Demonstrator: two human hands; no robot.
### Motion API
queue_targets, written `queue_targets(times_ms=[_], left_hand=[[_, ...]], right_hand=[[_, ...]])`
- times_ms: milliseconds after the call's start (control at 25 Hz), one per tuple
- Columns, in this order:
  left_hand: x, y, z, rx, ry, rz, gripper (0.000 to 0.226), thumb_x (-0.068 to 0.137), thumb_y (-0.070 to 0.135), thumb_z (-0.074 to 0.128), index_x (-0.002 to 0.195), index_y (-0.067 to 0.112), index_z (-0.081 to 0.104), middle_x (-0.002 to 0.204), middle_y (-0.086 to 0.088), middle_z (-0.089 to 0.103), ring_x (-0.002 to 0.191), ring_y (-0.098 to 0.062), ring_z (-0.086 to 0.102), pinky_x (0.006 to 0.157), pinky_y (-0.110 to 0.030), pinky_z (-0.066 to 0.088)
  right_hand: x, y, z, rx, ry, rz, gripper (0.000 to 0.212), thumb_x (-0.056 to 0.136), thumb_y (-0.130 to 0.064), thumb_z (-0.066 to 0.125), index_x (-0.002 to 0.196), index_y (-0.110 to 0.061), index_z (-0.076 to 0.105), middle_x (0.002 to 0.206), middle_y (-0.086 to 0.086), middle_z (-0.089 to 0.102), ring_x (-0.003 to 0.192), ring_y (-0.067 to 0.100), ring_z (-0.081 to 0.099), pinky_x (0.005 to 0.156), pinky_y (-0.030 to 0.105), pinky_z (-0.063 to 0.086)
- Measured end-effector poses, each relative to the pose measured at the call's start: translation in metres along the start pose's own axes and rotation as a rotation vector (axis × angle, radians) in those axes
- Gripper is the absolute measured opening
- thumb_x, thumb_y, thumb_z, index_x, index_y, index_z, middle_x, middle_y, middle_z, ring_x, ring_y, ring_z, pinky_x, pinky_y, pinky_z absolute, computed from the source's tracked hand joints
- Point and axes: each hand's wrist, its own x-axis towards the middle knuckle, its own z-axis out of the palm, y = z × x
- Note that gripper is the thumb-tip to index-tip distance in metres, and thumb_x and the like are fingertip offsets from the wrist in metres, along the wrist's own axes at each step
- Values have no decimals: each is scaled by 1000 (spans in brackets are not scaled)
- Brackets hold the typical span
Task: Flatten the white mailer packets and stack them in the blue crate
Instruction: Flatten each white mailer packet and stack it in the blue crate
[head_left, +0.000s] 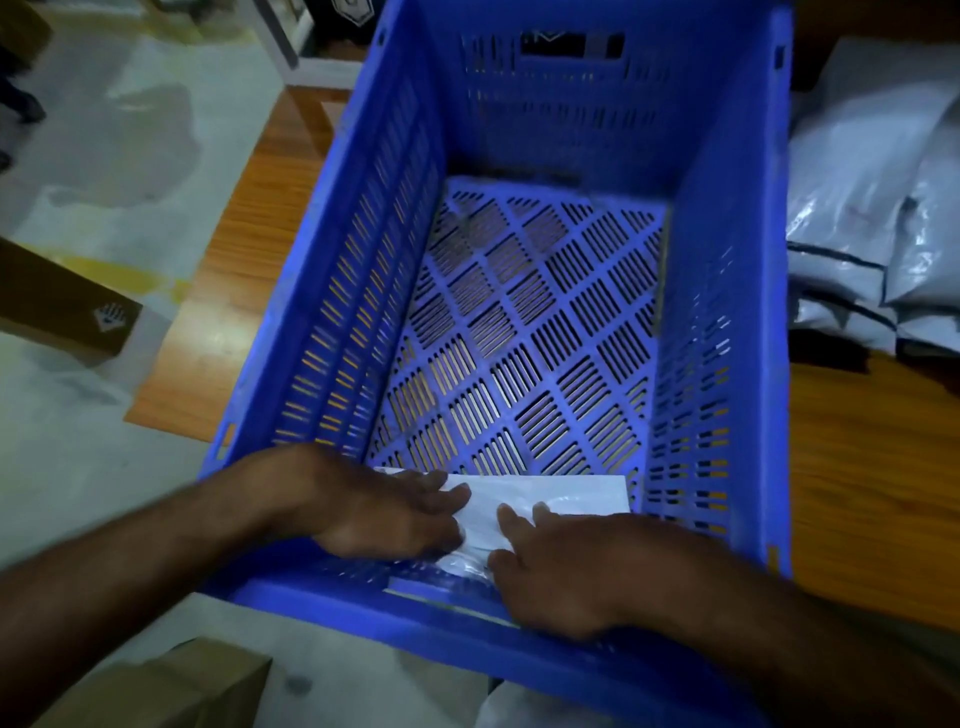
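Note:
A blue slotted crate (727, 218) stands on a wooden table and fills most of the head view. One white mailer packet (571, 493) lies flat on the crate floor against the near wall. My left hand (374, 509) presses on the packet's left end with fingers laid out flat. My right hand (566, 571) presses on its near edge, fingers straight and spread. Both forearms reach over the crate's near rim. The rest of the crate floor is bare.
A pile of white mailer packets (872, 218) lies on the table to the right of the crate. Brown cardboard boxes sit at the left (57, 306) and the bottom left (166, 686). The wooden table (872, 467) extends right; pale floor lies to the left.

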Motion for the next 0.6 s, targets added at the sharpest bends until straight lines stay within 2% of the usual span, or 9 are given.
queue_targets(times_ms=[40, 80, 160, 200, 280, 320, 360, 480, 600], left_hand=[[-4, 1, 2, 21, 52, -39, 48, 113, 24, 22, 160, 12, 19, 169, -14, -17, 156, -29, -14, 126, -37, -4], [-9, 2, 5, 21, 131, -48, 51, 113, 28, 20, 162, 15, 12, 168, -11, -18, 155, -26, -17, 122, -32, -9], [-24, 12, 19, -60, 357, -78, 58, 110, 46, 12, 164, 27, 0, 165, 4, -21, 150, -11, -23, 117, -25, -14], [-28, 18, 22, -51, 483, -119, 64, 105, 55, 5, 163, 29, 3, 165, 5, -14, 152, -8, -14, 122, -26, -8], [-35, 28, 27, 36, 826, -213, 71, 103, 54, 4, 159, 21, 33, 165, -12, 26, 152, -20, 28, 124, -35, 22], [-36, 34, 27, 81, 951, -227, 67, 105, 49, 15, 153, 15, 45, 157, -16, 42, 145, -26, 42, 119, -38, 30], [-34, 42, 25, 111, 1043, -255, 62, 103, 44, 26, 150, 11, 49, 154, -18, 47, 142, -30, 46, 115, -42, 30], [-27, 82, -8, 121, 1281, -328, 65, 94, 40, 39, 149, 6, 50, 154, -22, 45, 141, -37, 45, 109, -48, 29], [-12, 128, -45, 105, 1414, -392, 67, 90, 39, 41, 145, 3, 54, 151, -25, 47, 137, -42, 49, 106, -51, 30]], right_hand=[[-5, 1, 0, 14, 54, -6, 49, 113, -33, 30, 157, -13, 33, 157, 26, 34, 133, 51, 44, 103, 63, 45], [-12, 1, 1, 31, 116, -7, 48, 113, -35, 31, 156, -14, 35, 154, 24, 38, 130, 48, 47, 101, 61, 46], [-23, -4, 5, 34, 361, 19, 49, 110, -35, 31, 154, -16, 42, 160, 20, 37, 138, 41, 47, 107, 56, 44], [-26, -5, 8, 8, 592, 48, 51, 106, -35, 33, 149, -15, 53, 158, 17, 44, 137, 37, 53, 104, 53, 49], [-36, 2, 16, -12, 954, 88, 58, 92, -39, 39, 135, -15, 70, 141, 17, 64, 123, 30, 68, 94, 50, 59], [-42, 7, 16, -5, 1059, 84, 60, 89, -41, 40, 135, -16, 70, 140, 16, 65, 124, 29, 67, 97, 48, 58], [-49, 16, 14, -13, 1119, 66, 62, 88, -41, 41, 139, -16, 67, 144, 16, 62, 130, 28, 63, 105, 48, 52], [-81, 53, 4, -160, 1302, 26, 63, 93, -38, 43, 150, -14, 55, 158, 18, 47, 147, 29, 46, 116, 50, 28], [-110, 107, 11, -209, 1382, 25, 60, 100, -37, 40, 156, -15, 46, 165, 16, 35, 155, 28, 32, 122, 51, 22]])
